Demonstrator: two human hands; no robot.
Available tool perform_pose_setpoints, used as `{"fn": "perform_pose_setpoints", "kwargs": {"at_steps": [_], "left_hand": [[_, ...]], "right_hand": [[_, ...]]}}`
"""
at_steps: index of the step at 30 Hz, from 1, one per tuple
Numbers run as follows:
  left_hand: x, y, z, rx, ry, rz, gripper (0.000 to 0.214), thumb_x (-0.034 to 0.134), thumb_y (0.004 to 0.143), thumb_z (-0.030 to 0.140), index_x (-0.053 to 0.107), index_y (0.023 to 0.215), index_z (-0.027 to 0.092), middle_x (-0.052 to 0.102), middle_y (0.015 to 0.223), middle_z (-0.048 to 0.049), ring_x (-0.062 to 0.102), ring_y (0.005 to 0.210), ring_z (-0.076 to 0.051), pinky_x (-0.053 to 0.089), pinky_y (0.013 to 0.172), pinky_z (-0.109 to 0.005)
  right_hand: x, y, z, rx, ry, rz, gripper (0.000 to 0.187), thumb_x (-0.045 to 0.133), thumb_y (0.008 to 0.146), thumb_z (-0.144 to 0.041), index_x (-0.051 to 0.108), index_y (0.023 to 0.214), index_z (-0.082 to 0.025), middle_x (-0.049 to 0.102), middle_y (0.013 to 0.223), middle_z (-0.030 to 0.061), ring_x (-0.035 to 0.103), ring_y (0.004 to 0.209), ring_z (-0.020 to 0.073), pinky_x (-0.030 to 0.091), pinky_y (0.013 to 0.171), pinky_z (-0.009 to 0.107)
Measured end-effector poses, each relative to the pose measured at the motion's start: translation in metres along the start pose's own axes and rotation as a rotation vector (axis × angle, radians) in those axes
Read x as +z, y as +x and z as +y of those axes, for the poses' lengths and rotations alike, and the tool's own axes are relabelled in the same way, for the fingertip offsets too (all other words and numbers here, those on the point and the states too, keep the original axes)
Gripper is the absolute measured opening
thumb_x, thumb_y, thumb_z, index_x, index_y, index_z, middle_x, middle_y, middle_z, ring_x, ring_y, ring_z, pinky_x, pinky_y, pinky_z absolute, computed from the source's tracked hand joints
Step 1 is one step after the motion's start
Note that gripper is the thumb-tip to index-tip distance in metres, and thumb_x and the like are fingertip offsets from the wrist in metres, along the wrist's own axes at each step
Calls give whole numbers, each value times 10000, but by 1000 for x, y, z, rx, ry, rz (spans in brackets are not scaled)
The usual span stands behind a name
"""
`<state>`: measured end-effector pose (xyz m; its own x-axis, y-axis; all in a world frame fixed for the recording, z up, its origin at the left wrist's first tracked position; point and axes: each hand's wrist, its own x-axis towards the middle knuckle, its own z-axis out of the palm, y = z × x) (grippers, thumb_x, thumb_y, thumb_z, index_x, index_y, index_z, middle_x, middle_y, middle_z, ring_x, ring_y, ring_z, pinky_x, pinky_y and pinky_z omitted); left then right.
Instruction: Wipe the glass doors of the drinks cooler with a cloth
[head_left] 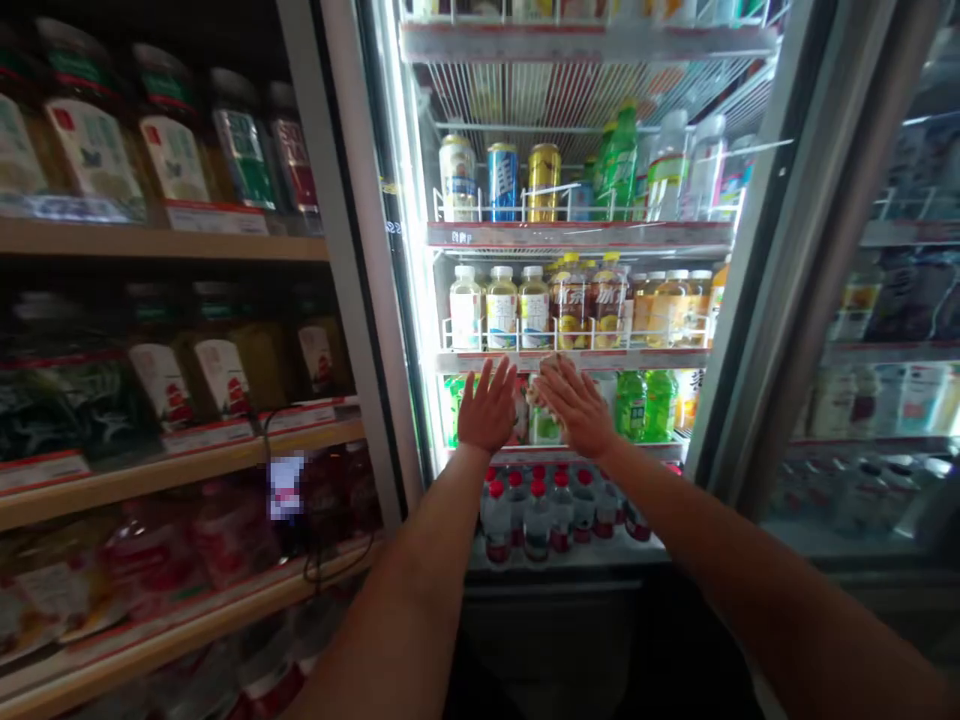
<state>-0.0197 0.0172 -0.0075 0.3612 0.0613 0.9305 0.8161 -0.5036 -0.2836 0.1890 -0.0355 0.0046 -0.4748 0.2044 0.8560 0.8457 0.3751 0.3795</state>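
Both my arms reach into an open drinks cooler. My left hand (487,405) is held up with fingers spread, empty, in front of the shelf of green bottles (645,404). My right hand (576,403) is beside it, fingers stretched out flat, with a pale cloth-like thing (541,398) partly hidden behind its fingers; I cannot tell if it is gripped. Just above the hands runs the red-edged shelf rail (645,357) carrying yellow and brown tea bottles (570,305). Red-capped water bottles (525,510) stand on the lowest shelf below the hands.
Cans (502,180) and green bottles (619,160) fill the upper cooler shelf. The cooler's glass door (862,300) stands open on the right. On the left, wooden shelves (165,245) hold jars and packets with price tags. A dark cable (315,560) hangs by the lower left shelf.
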Motion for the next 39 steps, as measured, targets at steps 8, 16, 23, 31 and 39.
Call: {"fn": "perform_pose_setpoints", "kwargs": {"at_steps": [8, 16, 23, 31, 39], "left_hand": [[5, -3, -1, -15, -9, -35, 621, 380, 1010, 230, 216, 1587, 71, 293, 1605, -174, 94, 1534, -254, 177, 1274, -510], [8, -4, -2, -3, 8, 26, 665, 389, 1013, 243, 138, 1598, 53, 297, 1595, -198, 146, 1522, -261, 255, 1260, -466], [7, -5, -3, -29, -30, -19, 639, 383, 1013, 261, 197, 1590, 61, 301, 1598, -190, 138, 1525, -268, 239, 1261, -487], [4, -4, 0, -18, 5, -13, 620, 368, 1020, 258, 208, 1586, 60, 314, 1597, -185, 113, 1529, -257, 243, 1260, -471], [2, -3, 1, -70, -65, -85, 608, 349, 1024, 286, 244, 1580, 62, 291, 1610, -177, 113, 1534, -247, 191, 1277, -468]], "right_hand": [[-7, 56, 4, 123, 39, 52, 651, 438, 956, -142, 304, 1582, -265, 367, 1628, 17, 145, 1566, 213, 218, 1266, 478], [-4, 30, 1, 44, 53, -23, 653, 424, 955, -125, 311, 1579, -281, 380, 1619, 4, 156, 1564, 210, 207, 1271, 471], [-1, 50, -8, 105, 73, 41, 673, 433, 961, -146, 258, 1596, -283, 356, 1632, 7, 146, 1566, 220, 192, 1277, 494], [-1, 54, -2, 52, 59, 20, 662, 416, 975, -160, 238, 1602, -273, 355, 1634, 11, 153, 1564, 227, 172, 1279, 496], [-1, 44, -3, 117, 69, 7, 706, 403, 976, -150, 155, 1619, -301, 307, 1655, -8, 151, 1565, 240, 197, 1279, 501]]}}
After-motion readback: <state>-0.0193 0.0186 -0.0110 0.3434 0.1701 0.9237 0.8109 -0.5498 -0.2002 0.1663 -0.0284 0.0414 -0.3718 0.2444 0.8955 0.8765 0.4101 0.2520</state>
